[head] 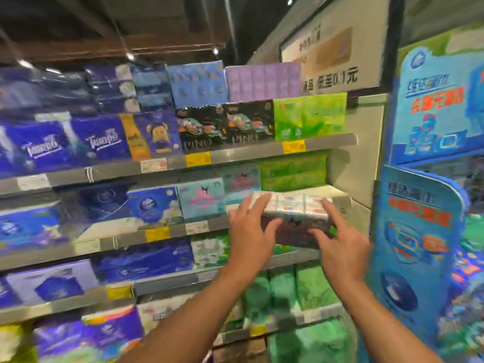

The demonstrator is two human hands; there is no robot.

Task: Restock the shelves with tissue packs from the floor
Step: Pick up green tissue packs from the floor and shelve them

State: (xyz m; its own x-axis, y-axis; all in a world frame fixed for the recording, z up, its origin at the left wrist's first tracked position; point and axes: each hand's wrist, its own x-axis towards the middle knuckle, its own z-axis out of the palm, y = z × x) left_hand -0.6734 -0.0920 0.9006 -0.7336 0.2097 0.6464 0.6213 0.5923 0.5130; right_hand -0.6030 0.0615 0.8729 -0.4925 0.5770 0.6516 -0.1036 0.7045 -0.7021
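both hands hold one white tissue pack (296, 206) at the front edge of the second shelf (199, 226). the left hand (251, 233) has its fingers spread over the pack's left end; the right hand (340, 247) presses its right end, fingers splayed. the pack sits half over the shelf lip, tilted a little, at the shelf's right end. behind it the shelf floor shows a pale bare patch running to the grey side wall (351, 176), under a stack of green packs (293, 172). just left stands a teal cartoon-print pack (200, 197). right of the side wall a blue promotional board (419, 231) stands close, narrowing the room beside the right forearm. blur hides finer detail.
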